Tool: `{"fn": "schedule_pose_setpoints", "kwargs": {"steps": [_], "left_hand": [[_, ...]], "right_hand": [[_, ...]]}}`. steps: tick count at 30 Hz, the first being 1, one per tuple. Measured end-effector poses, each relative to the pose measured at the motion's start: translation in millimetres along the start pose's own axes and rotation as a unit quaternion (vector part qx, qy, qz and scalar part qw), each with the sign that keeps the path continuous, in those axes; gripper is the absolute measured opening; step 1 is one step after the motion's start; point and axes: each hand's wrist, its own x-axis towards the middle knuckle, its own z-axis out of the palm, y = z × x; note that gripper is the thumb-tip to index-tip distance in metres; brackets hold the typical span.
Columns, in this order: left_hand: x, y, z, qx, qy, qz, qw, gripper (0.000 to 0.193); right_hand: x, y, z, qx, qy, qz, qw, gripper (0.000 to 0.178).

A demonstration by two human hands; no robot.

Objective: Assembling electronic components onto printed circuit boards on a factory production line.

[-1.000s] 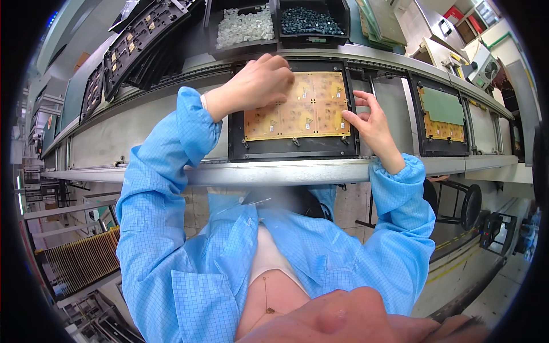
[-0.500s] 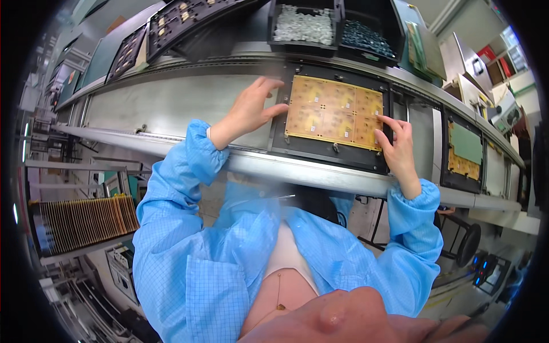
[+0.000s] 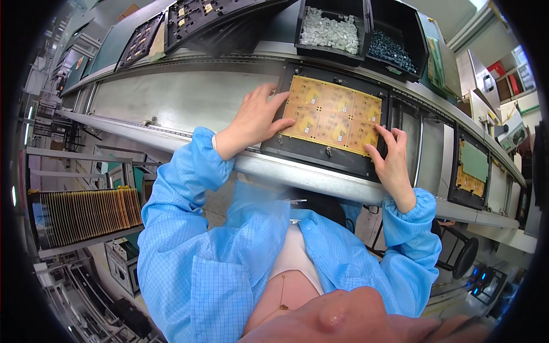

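A yellow-brown circuit board panel [image 3: 330, 117] lies flat in a black carrier frame [image 3: 354, 163] on the conveyor rail. My left hand [image 3: 254, 119] is at the panel's left edge, its index finger and thumb spread apart and their tips on or just over the rim. On the opposite side, my right hand [image 3: 393, 157] reaches up to the panel's lower right edge, thumb and fingers parted, with the tips at the rim. Neither hand is wrapped round anything. Whether the fingertips press on the panel or only rest there cannot be made out.
Behind the rail stand a black bin of clear white parts [image 3: 329, 31] and a bin of dark blue parts [image 3: 392, 51]. Black trays [image 3: 211, 20] lie at the far left. Another carrier [image 3: 472, 166] sits on the right. A rack of upright boards [image 3: 88, 212] stands at lower left.
My left hand has moved right, from beside the panel to its left edge. My right hand stays at the right edge, slightly lower. The whole view has shifted a little.
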Motion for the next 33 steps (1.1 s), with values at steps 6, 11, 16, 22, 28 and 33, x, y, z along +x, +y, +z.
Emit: {"fn": "schedule_pose_setpoints", "kwargs": {"steps": [6,11,16,22,28,33], "left_hand": [[8.4,-1.5,-0.3,0.024,0.006,-0.006,1.0,0.057],[11.0,-7.7,0.4,0.094,0.0,-0.007,0.996,0.057],[26.2,-11.4,-14.6,0.151,0.045,0.11,0.981,0.048],[4.1,5.9,-30.3,0.01,-0.07,0.202,0.977,0.035],[10.4,8.2,-6.8,0.056,-0.051,0.288,0.955,0.032],[13.8,5.8,1.1,0.092,0.015,0.302,0.949,0.026]], "right_hand": [[8.0,-3.7,-0.7,-0.028,-0.022,0.015,0.999,0.047],[20.8,1.6,1.7,-0.075,-0.042,-0.011,0.996,0.042],[27.3,14.9,-8.7,-0.164,-0.058,-0.086,0.981,0.045],[10.1,8.8,-42.2,-0.108,-0.107,-0.227,0.962,0.03],[14.9,16.4,-45.1,-0.105,-0.151,-0.264,0.947,0.022],[21.0,18.3,-42.6,-0.19,-0.148,-0.32,0.916,0.018]]}}
